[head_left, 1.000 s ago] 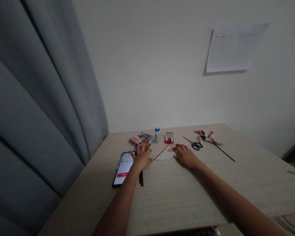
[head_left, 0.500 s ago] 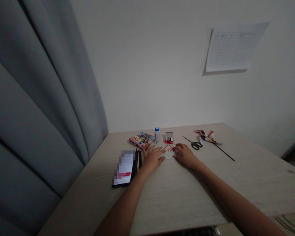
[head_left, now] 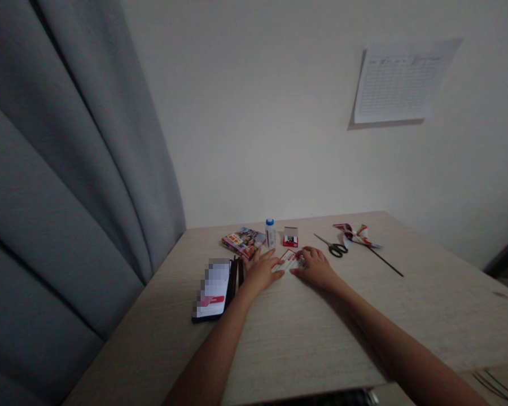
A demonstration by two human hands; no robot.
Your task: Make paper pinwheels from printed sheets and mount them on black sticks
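A small piece of white paper (head_left: 287, 263) printed with red lies on the table between my two hands. My left hand (head_left: 260, 270) rests at its left side, fingers spread, with the thumb near the lower edge. On the right, my right hand (head_left: 317, 266) curls over the paper's corner, thumb and fingers on it and hiding that part. Just beyond stand a white glue bottle (head_left: 270, 234) with a blue cap and a small red box (head_left: 290, 241) with its lid up. Dark sticks (head_left: 241, 273) lie beside my left hand, partly covered by it.
A phone (head_left: 214, 296) with a lit screen lies left of my left arm. Behind it is a colourful booklet or box (head_left: 242, 241). Scissors (head_left: 335, 248) and a paper pinwheel (head_left: 356, 233) on a dark stick lie to the right. A grey curtain (head_left: 80, 169) hangs at the left.
My right hand has shifted slightly; its thumb now reaches further left and its fingers are more curled at the paper's right side. My left hand stays nearly in place.
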